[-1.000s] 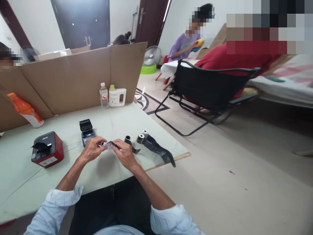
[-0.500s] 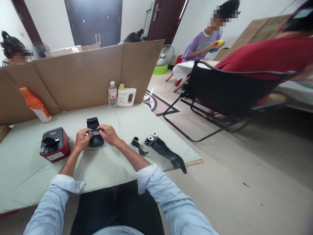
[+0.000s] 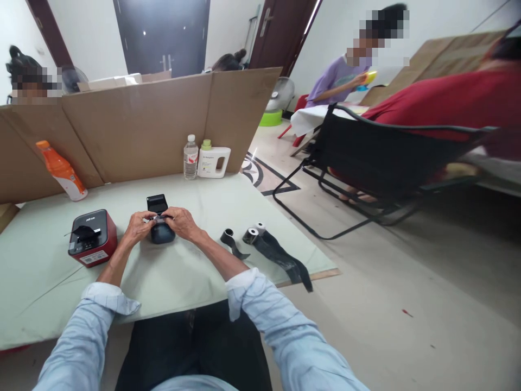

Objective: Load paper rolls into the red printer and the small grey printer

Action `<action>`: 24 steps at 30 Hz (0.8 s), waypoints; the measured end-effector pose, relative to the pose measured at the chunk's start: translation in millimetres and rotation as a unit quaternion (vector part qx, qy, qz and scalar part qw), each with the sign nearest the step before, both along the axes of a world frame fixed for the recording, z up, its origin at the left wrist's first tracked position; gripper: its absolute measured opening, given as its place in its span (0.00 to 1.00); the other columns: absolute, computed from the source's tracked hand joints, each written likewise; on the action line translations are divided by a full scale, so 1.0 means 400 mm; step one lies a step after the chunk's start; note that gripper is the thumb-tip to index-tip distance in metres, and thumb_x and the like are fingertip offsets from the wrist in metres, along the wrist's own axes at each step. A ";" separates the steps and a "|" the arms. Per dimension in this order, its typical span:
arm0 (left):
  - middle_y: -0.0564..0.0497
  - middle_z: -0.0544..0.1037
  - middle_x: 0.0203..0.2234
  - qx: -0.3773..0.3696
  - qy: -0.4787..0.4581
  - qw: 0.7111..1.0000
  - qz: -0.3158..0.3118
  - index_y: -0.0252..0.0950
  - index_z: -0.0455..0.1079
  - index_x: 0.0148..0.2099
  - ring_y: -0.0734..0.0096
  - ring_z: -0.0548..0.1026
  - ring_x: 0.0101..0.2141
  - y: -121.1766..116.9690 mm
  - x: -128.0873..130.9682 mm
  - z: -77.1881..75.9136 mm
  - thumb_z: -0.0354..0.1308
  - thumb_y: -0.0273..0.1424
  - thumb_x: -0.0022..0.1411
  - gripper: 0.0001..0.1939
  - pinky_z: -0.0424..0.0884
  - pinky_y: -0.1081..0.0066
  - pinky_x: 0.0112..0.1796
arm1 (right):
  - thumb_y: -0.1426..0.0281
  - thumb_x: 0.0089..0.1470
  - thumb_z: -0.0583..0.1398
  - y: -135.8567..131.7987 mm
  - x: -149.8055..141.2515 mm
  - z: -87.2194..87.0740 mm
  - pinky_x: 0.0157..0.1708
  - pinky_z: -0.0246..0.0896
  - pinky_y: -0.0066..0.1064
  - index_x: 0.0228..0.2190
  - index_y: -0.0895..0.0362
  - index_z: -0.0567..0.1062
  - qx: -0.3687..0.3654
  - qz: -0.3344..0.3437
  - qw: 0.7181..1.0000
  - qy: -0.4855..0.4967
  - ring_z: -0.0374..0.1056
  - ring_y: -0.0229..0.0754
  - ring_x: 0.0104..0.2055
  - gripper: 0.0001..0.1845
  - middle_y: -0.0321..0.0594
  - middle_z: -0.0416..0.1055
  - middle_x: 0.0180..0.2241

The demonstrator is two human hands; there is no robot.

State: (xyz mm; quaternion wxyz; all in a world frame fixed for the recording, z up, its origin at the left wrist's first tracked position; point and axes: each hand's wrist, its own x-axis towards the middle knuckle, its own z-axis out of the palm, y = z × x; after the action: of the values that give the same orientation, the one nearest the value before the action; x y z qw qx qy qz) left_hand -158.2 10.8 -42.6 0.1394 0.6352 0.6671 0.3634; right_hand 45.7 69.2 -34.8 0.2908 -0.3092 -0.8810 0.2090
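Left hand [image 3: 139, 226] and right hand [image 3: 182, 222] have shifted onto the open black device [image 3: 163, 234], left of centre; both grips pinch a small pale piece [image 3: 159, 219] there, so the work now centres on it. Partly unwound rolls [image 3: 251, 235] lie near frame centre.

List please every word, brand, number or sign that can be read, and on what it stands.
None reads with certainty.
Red-and-black device: top logo and side label too small.
White jug: print blurred.
Clear bottle: label blurred.
Orange bottle: marks too small.
Dark open-lidded device: no text visible.
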 end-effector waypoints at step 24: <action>0.46 0.83 0.40 -0.022 0.109 0.993 -0.049 0.41 0.85 0.37 0.56 0.79 0.44 0.029 -0.013 0.000 0.61 0.28 0.55 0.11 0.75 0.59 0.51 | 0.73 0.65 0.61 -0.011 -0.026 -0.007 0.48 0.66 0.36 0.46 0.50 0.84 0.050 0.000 0.995 -0.088 0.72 0.49 0.50 0.14 0.43 0.82 0.47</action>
State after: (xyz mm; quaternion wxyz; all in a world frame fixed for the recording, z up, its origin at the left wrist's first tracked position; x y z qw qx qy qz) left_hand -163.4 22.5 -42.4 0.0977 0.6997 0.6542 0.2699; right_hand 35.3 64.7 -37.6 0.2269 -0.3117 -0.9125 0.1366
